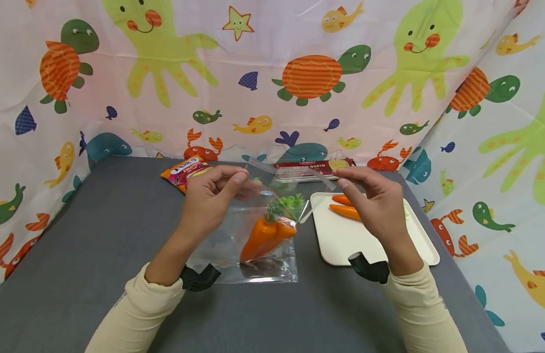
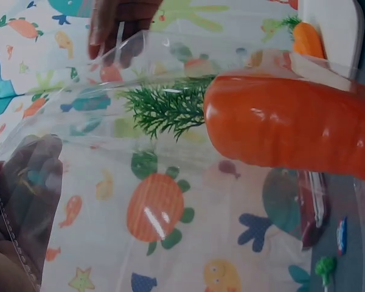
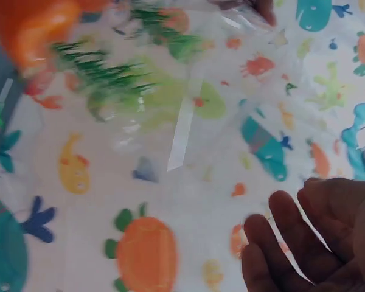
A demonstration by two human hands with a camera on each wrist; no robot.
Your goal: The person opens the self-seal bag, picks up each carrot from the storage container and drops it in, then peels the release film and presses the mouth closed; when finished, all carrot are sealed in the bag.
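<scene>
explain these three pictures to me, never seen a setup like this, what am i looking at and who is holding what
There is no machine here: a person works with two bare hands and wears three cameras. The large picture comes from a camera on the head, looking down at a grey table. The other two come from cameras strapped to each wrist, so they show the same scene from very close.

The left hand and the right hand each pinch one end of the top edge of a clear plastic bag, holding its mouth up. Inside the bag is a toy carrot with green leaves; the left wrist view shows it close up.

To the right lies a white tray with more carrots. At the back of the table lie an orange snack packet and a red box. The colourful sea-animal cloth is a backdrop.
</scene>
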